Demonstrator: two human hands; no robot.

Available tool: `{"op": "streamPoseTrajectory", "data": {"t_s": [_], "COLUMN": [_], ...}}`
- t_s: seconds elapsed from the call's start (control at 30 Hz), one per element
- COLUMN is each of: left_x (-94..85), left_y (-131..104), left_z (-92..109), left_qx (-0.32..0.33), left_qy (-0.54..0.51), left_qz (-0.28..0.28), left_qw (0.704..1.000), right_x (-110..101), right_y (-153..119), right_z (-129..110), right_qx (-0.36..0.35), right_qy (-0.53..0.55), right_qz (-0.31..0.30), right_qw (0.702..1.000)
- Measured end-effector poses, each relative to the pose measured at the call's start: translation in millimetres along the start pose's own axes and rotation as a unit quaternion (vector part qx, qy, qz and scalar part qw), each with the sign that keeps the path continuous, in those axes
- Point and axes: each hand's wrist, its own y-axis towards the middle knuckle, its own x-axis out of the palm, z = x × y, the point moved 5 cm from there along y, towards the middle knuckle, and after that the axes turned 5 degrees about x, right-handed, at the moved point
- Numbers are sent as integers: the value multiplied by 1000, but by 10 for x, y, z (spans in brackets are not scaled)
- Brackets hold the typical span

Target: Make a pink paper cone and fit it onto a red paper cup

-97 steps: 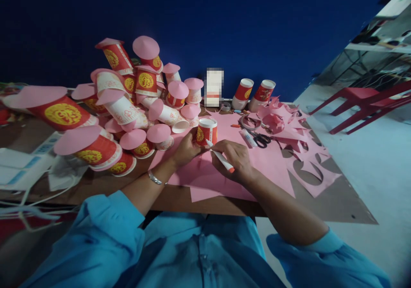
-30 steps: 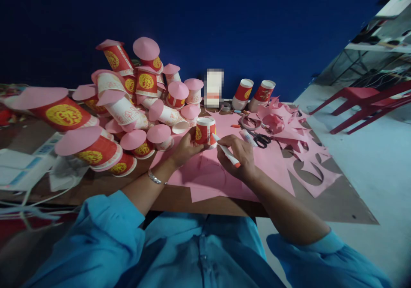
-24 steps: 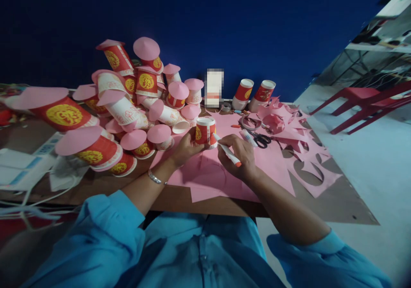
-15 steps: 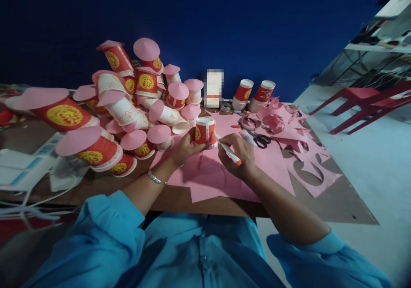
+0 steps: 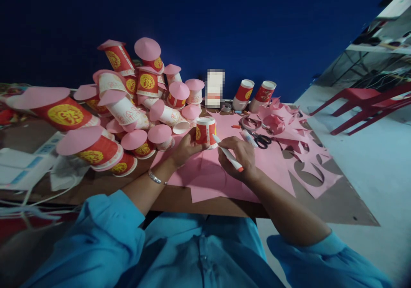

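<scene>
My left hand (image 5: pixel 185 151) is closed round a red and white paper cup (image 5: pixel 205 129), upside down, with a yellow emblem on its side. A white marker with an orange end (image 5: pixel 231 158) is pinched in my right hand (image 5: pixel 239 155), its tip at the cup's right side; whether it touches cannot be made out. Beneath both hands lie pink paper sheets (image 5: pixel 208 183). To the left is a pile of similar cups with pink paper cones on them, such as one red cup (image 5: pixel 147 82) and one white cup (image 5: pixel 120 108).
Behind to the right stand two cup stacks (image 5: pixel 244 91) (image 5: pixel 263 93). Black scissors (image 5: pixel 263 140), a tape roll (image 5: pixel 251 123) and pink paper offcuts (image 5: pixel 308 168) lie on the right. A red plastic stool (image 5: pixel 356 97) stands beyond the table (image 5: pixel 349 208). White cables (image 5: pixel 51 198) run at the left.
The marker's tip has shifted slightly left over the cup's side, and the right hand has tilted a little. The left hand keeps its hold on the cup.
</scene>
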Motion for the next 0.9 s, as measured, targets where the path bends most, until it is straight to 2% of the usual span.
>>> {"op": "streamPoseTrajectory", "data": {"t_s": [0.27, 0.57, 0.9], "left_x": [46, 47, 34], "left_y": [-21, -26, -24], "left_z": [44, 73, 69], "left_qx": [-23, -9, -15], "left_qy": [45, 89, 81], "left_qz": [-8, -11, 0], "left_qw": [999, 996, 997], "right_x": [-13, 1, 28], "right_y": [52, 52, 35], "right_z": [-30, -16, -24], "right_qx": [-2, -4, 2], "right_qy": [10, 7, -3], "right_qz": [-15, -17, -27], "right_qw": [1000, 1000, 1000]}}
